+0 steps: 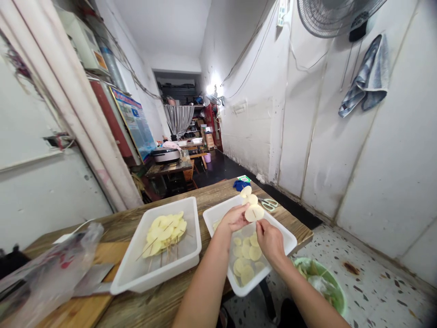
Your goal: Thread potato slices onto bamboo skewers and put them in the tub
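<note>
A big wooden bench [164,296] carries two white tubs. The left tub [164,275] is the bigger-looking one, and it has a heap of pale slices on thin sticks [167,230] in it. The right tub [290,241] has loose round slices [246,250] in it. A green basket [336,284] sits on the floor by the right end of the bench. The left hand [234,217] has its grip closed on the side of a slice. The right hand [269,237] has its grip pinched together near the stick's bottom end. This stick of slices [254,213], with three to see, is up over the right tub. Scissors [269,204] lie just past that tub.
</note>
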A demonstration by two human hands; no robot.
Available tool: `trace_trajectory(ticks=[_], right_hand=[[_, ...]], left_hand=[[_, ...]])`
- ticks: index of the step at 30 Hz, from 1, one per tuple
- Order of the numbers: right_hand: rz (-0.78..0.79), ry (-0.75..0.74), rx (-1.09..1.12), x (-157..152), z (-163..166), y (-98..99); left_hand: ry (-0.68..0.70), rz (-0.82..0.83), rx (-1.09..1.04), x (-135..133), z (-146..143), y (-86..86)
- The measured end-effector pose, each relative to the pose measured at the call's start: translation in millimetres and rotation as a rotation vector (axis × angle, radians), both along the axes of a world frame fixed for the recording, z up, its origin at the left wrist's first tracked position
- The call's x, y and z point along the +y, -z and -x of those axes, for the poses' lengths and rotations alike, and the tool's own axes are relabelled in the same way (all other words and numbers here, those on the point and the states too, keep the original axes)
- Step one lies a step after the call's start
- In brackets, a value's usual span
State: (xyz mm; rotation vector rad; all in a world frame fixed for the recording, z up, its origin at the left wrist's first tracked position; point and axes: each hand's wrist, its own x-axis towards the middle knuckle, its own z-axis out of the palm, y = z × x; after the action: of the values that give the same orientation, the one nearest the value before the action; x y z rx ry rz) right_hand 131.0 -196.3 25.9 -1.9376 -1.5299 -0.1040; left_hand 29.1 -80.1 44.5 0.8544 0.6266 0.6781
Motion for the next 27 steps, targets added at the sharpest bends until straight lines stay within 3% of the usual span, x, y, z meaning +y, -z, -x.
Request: trace_trajectory(ticks=[7, 11, 16, 22, 27], right_hand=[[0.07, -0.091, 0.103, 3, -5, 3.7], [-0.045, -0.127, 0.159, 7, -12, 8.9], [-0.166, -0.173, 0.285, 8, -15, 10.5], [-0.192, -0.168, 0.249, 9, -17, 11.2], [-0.161, -0.202, 0.248, 20, -11, -0.8]], left_hand=[[-0.214, 0.087, -0.082, 11, -3, 4.0], [-0.252, 0.193, -0.133, 17, -3, 3.9], [-0.365, 0.224, 0.067, 16, -7, 3.0], [-0.175, 0.261, -0.522, 12, -11, -3.6], [-0.197, 0.406, -0.445, 17, -16, 3.7]])
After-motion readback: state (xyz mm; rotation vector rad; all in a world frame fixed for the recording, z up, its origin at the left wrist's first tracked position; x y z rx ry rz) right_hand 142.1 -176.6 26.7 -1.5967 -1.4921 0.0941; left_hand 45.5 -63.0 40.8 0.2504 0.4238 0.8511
